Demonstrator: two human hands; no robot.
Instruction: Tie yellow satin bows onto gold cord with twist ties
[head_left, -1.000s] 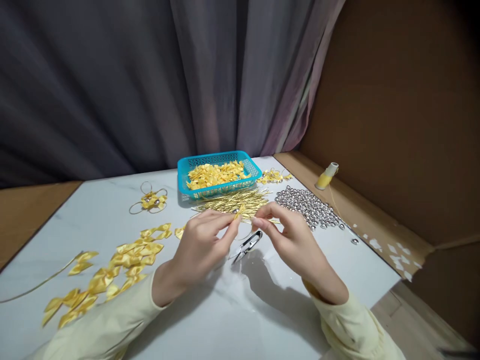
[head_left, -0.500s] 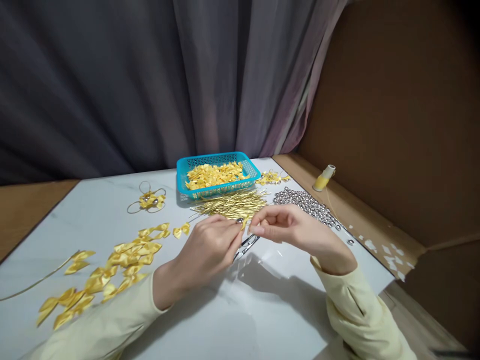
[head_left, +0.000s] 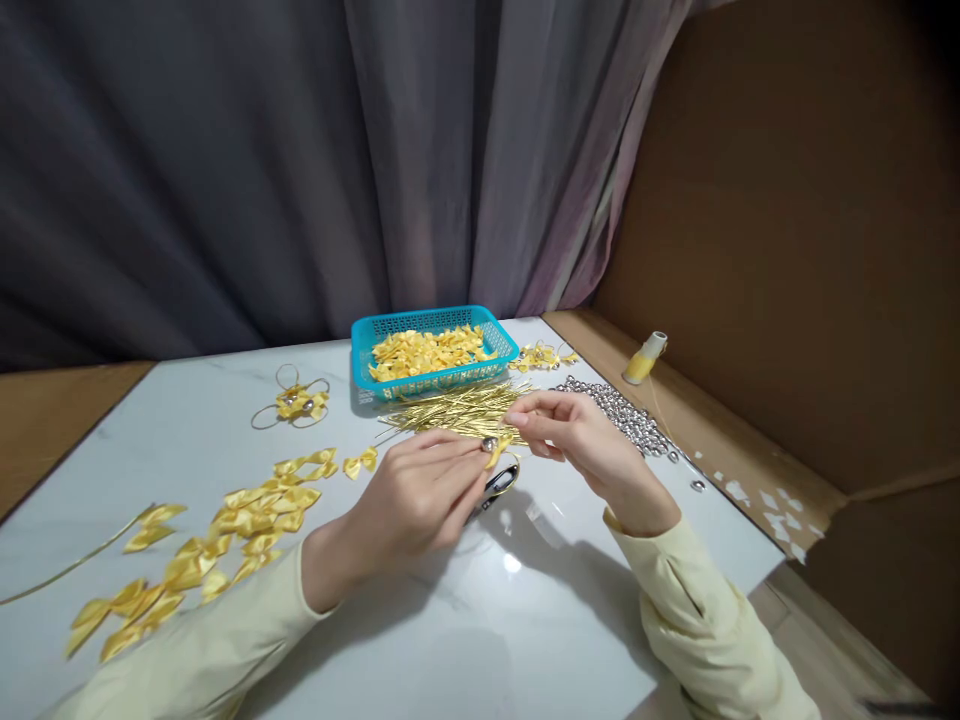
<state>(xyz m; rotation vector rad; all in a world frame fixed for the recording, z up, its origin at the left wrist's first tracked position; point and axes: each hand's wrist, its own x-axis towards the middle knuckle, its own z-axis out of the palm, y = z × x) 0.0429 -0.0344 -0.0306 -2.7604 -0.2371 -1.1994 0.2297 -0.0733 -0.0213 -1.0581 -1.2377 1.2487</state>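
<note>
My left hand is closed, pinching a yellow ribbon bow with a round silver bead at its fingertips. Just to the right, my right hand is raised with thumb and index finger pressed together. Whatever lies in that pinch is too small to make out. A thin golden strand curves below the bow. Under my left fingers lies a dark tool with a shiny edge, partly covered by the hand. Behind both hands spreads a pile of gold wire stems.
A blue basket of yellow bows stands at the back. Loose bows lie at left, near a looped wire-and-bow piece. Silver beads are heaped at right. A thread spool stands beyond them, by the cardboard wall.
My right hand has moved slightly up and away from the bow, opening a gap between the hands. The bow and bead show more now, and more of the dark tool is visible.
</note>
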